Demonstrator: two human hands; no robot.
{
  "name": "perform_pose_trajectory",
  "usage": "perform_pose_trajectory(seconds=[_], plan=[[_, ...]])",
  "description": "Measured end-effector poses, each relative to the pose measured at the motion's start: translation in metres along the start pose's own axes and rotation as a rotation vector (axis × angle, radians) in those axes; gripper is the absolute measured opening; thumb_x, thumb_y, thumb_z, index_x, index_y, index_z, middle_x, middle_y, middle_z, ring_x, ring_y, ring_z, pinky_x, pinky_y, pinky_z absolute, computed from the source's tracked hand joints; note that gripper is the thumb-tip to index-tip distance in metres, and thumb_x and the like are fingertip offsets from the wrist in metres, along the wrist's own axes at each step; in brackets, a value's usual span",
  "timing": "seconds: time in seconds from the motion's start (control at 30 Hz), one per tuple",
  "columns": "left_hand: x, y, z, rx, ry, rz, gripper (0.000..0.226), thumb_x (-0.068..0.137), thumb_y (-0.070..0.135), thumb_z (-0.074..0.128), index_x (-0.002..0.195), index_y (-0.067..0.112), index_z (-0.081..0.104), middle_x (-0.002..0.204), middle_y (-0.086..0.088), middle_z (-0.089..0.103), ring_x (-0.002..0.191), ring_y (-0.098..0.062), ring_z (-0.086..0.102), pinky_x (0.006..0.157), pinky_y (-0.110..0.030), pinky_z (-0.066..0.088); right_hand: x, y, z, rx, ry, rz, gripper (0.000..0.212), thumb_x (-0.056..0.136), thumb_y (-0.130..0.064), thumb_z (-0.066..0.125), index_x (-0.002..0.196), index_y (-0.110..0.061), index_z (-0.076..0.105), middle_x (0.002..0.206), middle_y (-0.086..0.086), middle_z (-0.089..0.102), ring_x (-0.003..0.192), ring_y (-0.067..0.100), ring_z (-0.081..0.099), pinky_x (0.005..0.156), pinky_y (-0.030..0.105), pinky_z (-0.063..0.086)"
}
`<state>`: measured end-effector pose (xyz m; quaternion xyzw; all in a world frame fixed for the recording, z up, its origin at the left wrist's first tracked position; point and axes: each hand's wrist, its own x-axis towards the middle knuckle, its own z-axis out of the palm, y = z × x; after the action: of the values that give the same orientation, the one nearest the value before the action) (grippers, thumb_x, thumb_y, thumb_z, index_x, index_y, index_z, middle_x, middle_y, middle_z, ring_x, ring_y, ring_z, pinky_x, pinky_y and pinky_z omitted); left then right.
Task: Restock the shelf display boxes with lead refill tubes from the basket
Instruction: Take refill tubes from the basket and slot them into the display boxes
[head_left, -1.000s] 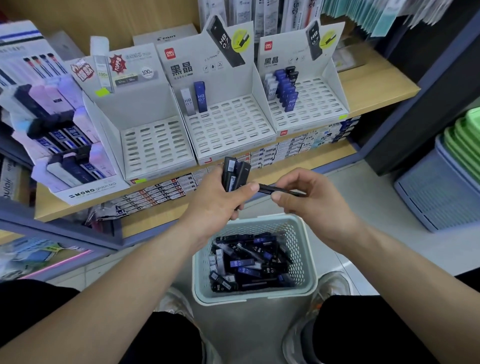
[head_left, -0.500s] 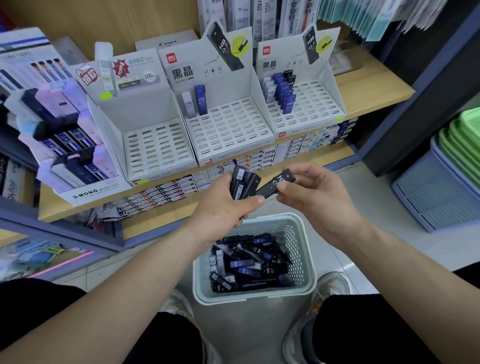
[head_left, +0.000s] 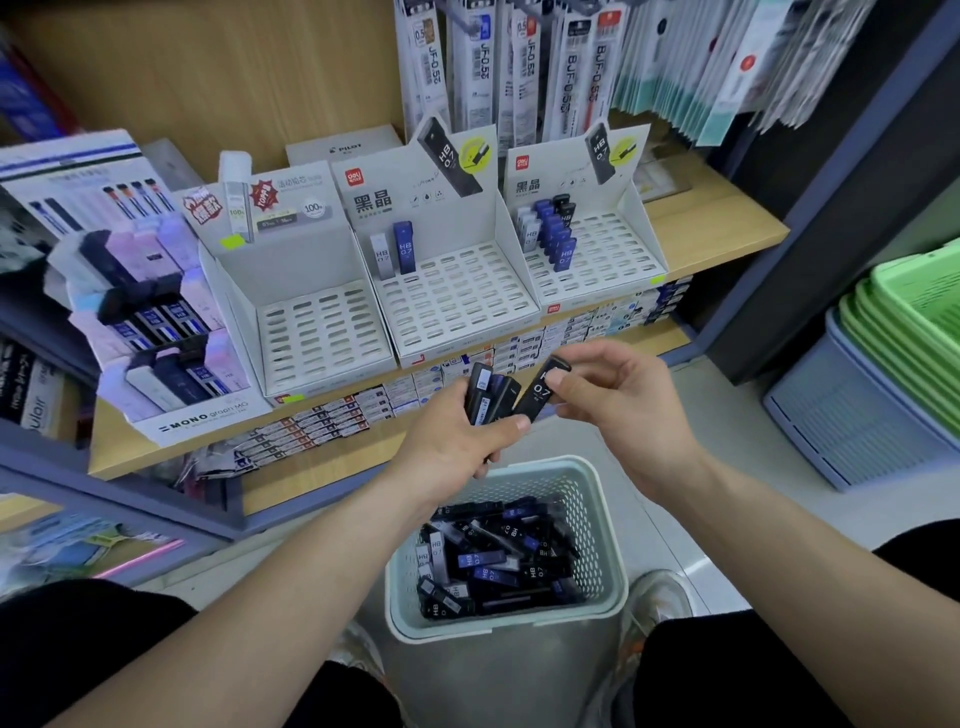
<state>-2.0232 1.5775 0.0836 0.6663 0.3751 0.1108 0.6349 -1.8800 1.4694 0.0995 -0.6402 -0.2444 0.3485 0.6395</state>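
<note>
One black tube (head_left: 540, 396), long axis tilted up and right, pinched in your right hand (head_left: 626, 415) beside the bundle (head_left: 485, 391) your left hand (head_left: 454, 444) grips; display boxes (head_left: 467, 306) ahead and above, basket (head_left: 583, 496) below both hands.

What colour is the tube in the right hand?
The tube is black with white lettering; head view.

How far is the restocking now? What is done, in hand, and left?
Done: the right box holds a cluster of tubes, the middle box two. In hand: the left hand grips a bundle, the right hand pinches one black tube. Left: the left box has none, most slots are bare, and the basket holds many loose tubes.
</note>
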Motion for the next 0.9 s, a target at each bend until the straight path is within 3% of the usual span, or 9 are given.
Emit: perform_pose_trajectory(seconds=[0.1,0.3,0.5,0.67,0.9], plan=[[0.009,0.008,-0.005,-0.060,0.072,-0.002,0.022,0.088,0.019,0.075,0.102,0.011,0.059,0.064,0.000,0.055,0.057,-0.014,0.050,0.049,-0.028,0.042,0.010,-0.014,-0.002,-0.017,0.055,-0.054,0.013,0.087,-0.002,0.073,0.095,-0.012,0.071,0.081,0.009,0.070,0.072,0.022,0.069,0.068,0.030,0.058],[0.022,0.041,-0.016,-0.106,0.106,0.019,0.020,0.088,0.016,0.075,0.091,0.014,0.056,0.065,-0.001,0.051,0.062,-0.019,0.047,0.048,-0.028,0.040,0.038,-0.042,-0.016,-0.129,0.110,-0.108,0.011,0.089,-0.001,0.071,0.092,-0.011,0.069,0.081,0.010,0.070,0.072,0.022,0.072,0.072,0.034,0.061],[0.042,0.078,-0.024,0.062,0.068,0.097,0.018,0.090,0.020,0.074,0.094,0.016,0.057,0.068,0.000,0.055,0.057,-0.012,0.051,0.054,-0.029,0.045,0.103,-0.068,-0.038,-0.500,0.197,-0.214,0.012,0.089,-0.015,0.073,0.087,-0.024,0.066,0.085,-0.005,0.070,0.076,0.016,0.073,0.073,0.036,0.060],[0.065,0.068,-0.029,0.055,0.119,0.059,0.019,0.088,0.024,0.076,0.095,0.017,0.059,0.065,0.003,0.057,0.054,-0.009,0.052,0.052,-0.029,0.045,0.161,-0.063,-0.058,-0.729,0.303,-0.296,0.008,0.091,-0.019,0.070,0.091,-0.027,0.066,0.087,-0.014,0.065,0.075,0.001,0.060,0.066,0.018,0.043],[0.100,0.067,-0.025,0.090,0.071,0.035,0.021,0.088,0.029,0.075,0.098,0.018,0.061,0.056,0.013,0.057,0.048,-0.004,0.051,0.053,-0.028,0.045,0.225,-0.042,-0.058,-0.759,0.232,-0.308,0.013,0.090,-0.012,0.071,0.092,-0.025,0.067,0.086,-0.012,0.064,0.080,0.008,0.066,0.072,0.024,0.050]])
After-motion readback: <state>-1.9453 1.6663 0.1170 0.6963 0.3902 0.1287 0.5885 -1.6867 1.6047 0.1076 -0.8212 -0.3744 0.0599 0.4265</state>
